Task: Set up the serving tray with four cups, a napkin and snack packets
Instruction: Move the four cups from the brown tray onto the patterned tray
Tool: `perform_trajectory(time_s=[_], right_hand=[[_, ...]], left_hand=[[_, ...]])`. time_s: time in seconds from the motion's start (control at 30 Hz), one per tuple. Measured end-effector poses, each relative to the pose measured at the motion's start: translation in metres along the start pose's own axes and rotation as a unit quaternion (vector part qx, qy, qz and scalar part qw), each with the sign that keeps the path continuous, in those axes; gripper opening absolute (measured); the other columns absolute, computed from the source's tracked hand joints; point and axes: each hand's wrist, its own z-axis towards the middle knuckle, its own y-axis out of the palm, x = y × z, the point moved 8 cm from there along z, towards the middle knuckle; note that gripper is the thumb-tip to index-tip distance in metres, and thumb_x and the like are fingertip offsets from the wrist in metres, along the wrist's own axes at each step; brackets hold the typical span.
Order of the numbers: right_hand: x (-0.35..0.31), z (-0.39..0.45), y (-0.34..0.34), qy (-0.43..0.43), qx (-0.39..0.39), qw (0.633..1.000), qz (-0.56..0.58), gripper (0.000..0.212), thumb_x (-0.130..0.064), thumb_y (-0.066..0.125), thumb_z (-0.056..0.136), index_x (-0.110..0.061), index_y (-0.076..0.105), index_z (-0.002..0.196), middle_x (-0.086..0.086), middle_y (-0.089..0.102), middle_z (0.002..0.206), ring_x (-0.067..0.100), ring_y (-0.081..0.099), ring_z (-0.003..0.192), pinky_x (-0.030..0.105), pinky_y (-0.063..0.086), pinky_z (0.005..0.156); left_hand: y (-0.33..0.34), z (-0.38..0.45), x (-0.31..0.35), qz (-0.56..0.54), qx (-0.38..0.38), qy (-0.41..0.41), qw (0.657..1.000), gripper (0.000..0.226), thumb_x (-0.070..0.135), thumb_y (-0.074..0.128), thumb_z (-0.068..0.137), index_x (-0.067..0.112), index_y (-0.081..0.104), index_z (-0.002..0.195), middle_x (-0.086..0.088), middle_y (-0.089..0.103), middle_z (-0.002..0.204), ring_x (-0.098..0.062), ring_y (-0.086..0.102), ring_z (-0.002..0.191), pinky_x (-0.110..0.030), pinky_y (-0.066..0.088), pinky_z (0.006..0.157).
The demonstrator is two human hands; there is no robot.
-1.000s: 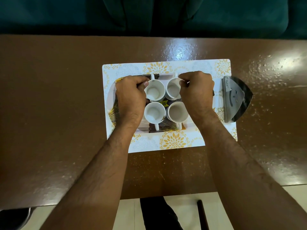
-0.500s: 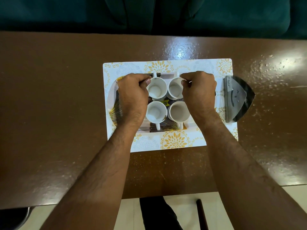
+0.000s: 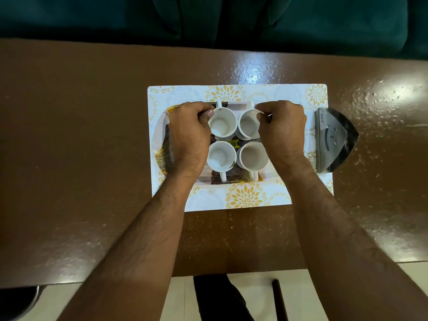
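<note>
A white serving tray [image 3: 240, 183] lies on a white placemat with yellow flowers [image 3: 245, 198]. Four white cups stand in it in a square: far left [image 3: 222, 123], far right [image 3: 249, 123], near left [image 3: 221, 156], near right [image 3: 253, 156]. Dark snack packets with gold lines [image 3: 231, 177] lie under the cups. My left hand [image 3: 187, 135] is a fist over the tray's left end, its thumb at the far left cup's rim. My right hand [image 3: 282, 130] is closed over the right end, fingertips at the far right cup's rim. What the fingers grip is hidden.
A grey and black folded item [image 3: 331, 140] lies at the placemat's right edge, just right of my right hand. The brown glossy table [image 3: 81, 147] runs wide on both sides. A dark teal sofa [image 3: 324, 22] stands beyond its far edge.
Both hands stay closed at the tray's ends. The cups and the tray keep their places on the placemat; only the view has shifted slightly.
</note>
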Motion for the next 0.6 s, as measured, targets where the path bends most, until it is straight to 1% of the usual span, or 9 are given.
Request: perform_trajectory(time_s=[0.07, 0.17, 0.37, 0.47, 0.53, 0.6], right_hand=[[0.0, -0.001, 0.001, 0.001, -0.001, 1.0, -0.001, 0.021, -0.013, 0.064, 0.092, -0.014, 0.08, 0.106, 0.017, 0.079, 0.103, 0.04, 0.072, 0.093, 0.051, 0.061, 0.084], [0.0, -0.002, 0.001, 0.007, -0.006, 1.0, 0.001, 0.027, -0.015, 0.064, 0.093, -0.018, 0.078, 0.116, 0.011, 0.079, 0.112, 0.035, 0.073, 0.102, 0.048, 0.059, 0.089], [-0.003, -0.006, -0.003, 0.015, 0.006, 1.0, 0.01, 0.03, -0.018, 0.063, 0.095, -0.015, 0.076, 0.122, 0.009, 0.079, 0.114, 0.028, 0.074, 0.103, 0.041, 0.056, 0.099], [-0.009, -0.009, -0.007, 0.006, 0.018, 1.0, -0.005, 0.031, -0.019, 0.062, 0.095, -0.014, 0.075, 0.123, 0.01, 0.079, 0.114, 0.03, 0.074, 0.103, 0.041, 0.057, 0.096], [-0.015, -0.013, -0.01, -0.007, 0.031, 0.999, -0.024, 0.031, -0.02, 0.063, 0.095, -0.012, 0.074, 0.123, 0.013, 0.078, 0.114, 0.032, 0.073, 0.103, 0.04, 0.057, 0.092], [-0.024, -0.018, -0.012, -0.026, 0.048, 0.998, -0.042, 0.031, -0.02, 0.063, 0.096, -0.008, 0.072, 0.123, 0.016, 0.076, 0.116, 0.035, 0.069, 0.108, 0.041, 0.053, 0.093]], left_hand=[[-0.002, -0.001, 0.0, 0.006, 0.004, -0.001, 1.0, 0.018, 0.015, 0.065, 0.097, 0.012, 0.081, 0.105, -0.002, 0.081, 0.099, -0.026, 0.075, 0.082, -0.045, 0.062, 0.077], [-0.006, -0.003, 0.002, 0.012, 0.014, 0.007, 1.0, 0.018, 0.015, 0.066, 0.097, 0.013, 0.082, 0.105, -0.001, 0.081, 0.098, -0.019, 0.074, 0.09, -0.042, 0.061, 0.083], [-0.01, -0.006, 0.004, 0.006, 0.017, 0.012, 1.0, 0.017, 0.014, 0.067, 0.096, 0.013, 0.081, 0.105, 0.001, 0.081, 0.1, -0.014, 0.072, 0.092, -0.035, 0.059, 0.085], [-0.016, -0.007, 0.005, 0.011, 0.029, 0.017, 0.999, 0.016, 0.015, 0.066, 0.096, 0.015, 0.08, 0.104, 0.002, 0.081, 0.097, -0.014, 0.072, 0.089, -0.033, 0.059, 0.083], [-0.021, -0.009, 0.005, 0.012, 0.039, 0.016, 0.999, 0.017, 0.015, 0.064, 0.097, 0.015, 0.079, 0.106, 0.002, 0.08, 0.099, -0.014, 0.073, 0.091, -0.032, 0.059, 0.084], [-0.027, -0.011, 0.005, 0.014, 0.045, 0.022, 0.999, 0.02, 0.015, 0.061, 0.099, 0.014, 0.077, 0.11, 0.001, 0.08, 0.104, -0.015, 0.073, 0.095, -0.029, 0.058, 0.086]])
